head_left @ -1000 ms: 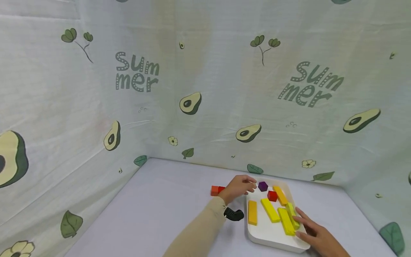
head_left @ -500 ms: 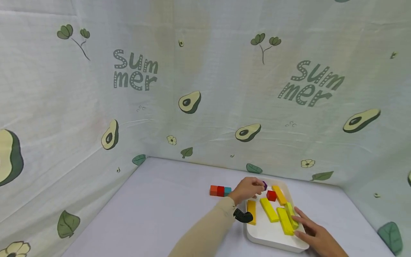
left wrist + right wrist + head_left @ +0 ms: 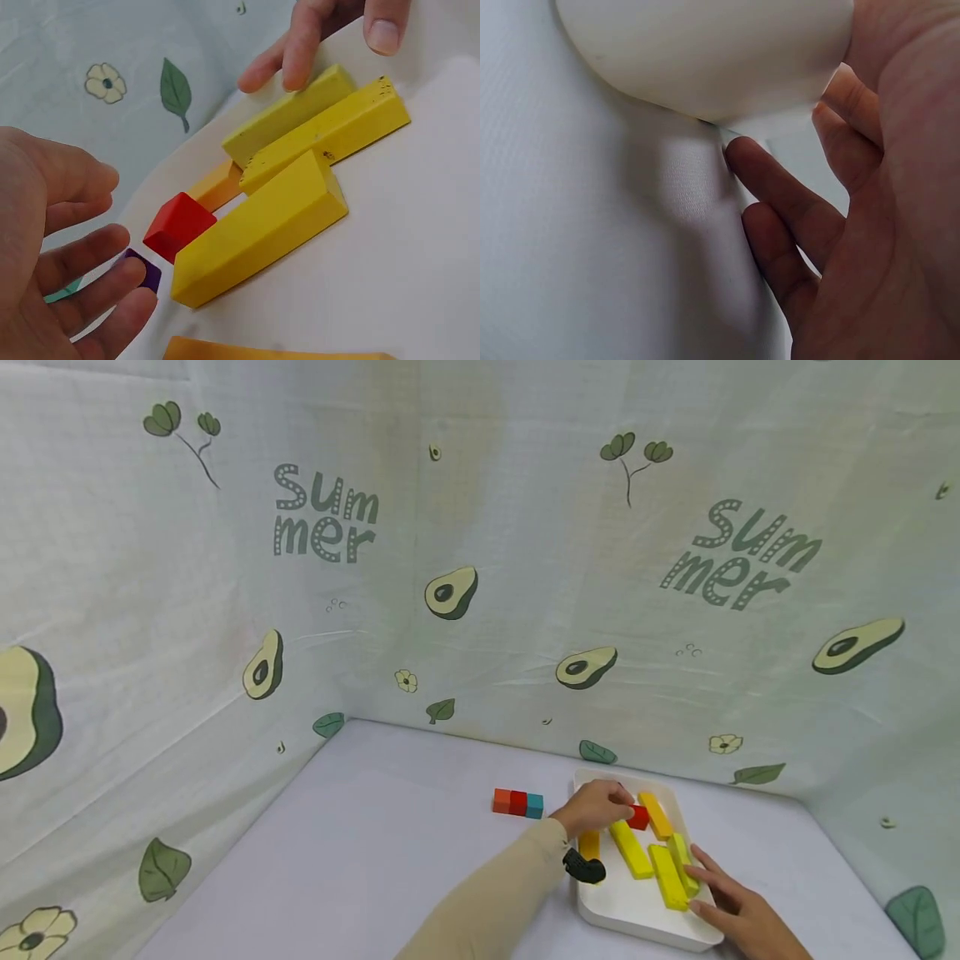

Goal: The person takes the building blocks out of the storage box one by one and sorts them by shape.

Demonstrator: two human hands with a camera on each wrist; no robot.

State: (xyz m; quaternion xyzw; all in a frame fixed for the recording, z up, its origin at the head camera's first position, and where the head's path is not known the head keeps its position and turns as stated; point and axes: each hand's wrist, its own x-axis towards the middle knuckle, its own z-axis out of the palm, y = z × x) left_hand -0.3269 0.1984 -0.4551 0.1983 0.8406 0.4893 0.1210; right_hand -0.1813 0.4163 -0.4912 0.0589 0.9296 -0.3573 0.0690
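My left hand [image 3: 596, 806] reaches over the far part of a white tray [image 3: 618, 914]. In the left wrist view its fingers are loosely bent and apart, with nothing between them. Behind the fingers a purple block [image 3: 153, 279] is partly hidden. Beside the fingertips lies a red cube [image 3: 180, 225]. My right hand [image 3: 738, 914] holds the tray's near right side, its thumb over the rim; in the right wrist view other fingers lie against the outside, low by the table. Close to it lie a yellow-green bar [image 3: 681, 864] and a yellow bar [image 3: 667, 877].
Another yellow bar [image 3: 632, 850] and two orange bars are in the tray, one orange bar [image 3: 656, 816] at the far right. Left of the tray, orange, red and teal cubes [image 3: 535, 806] stand in a row. A printed cloth [image 3: 525, 568] hangs behind the table.
My left hand has moved right, from the tray's left edge over the purple block toward the red cube. The teal cube on the table has come into view. My right hand stays put.
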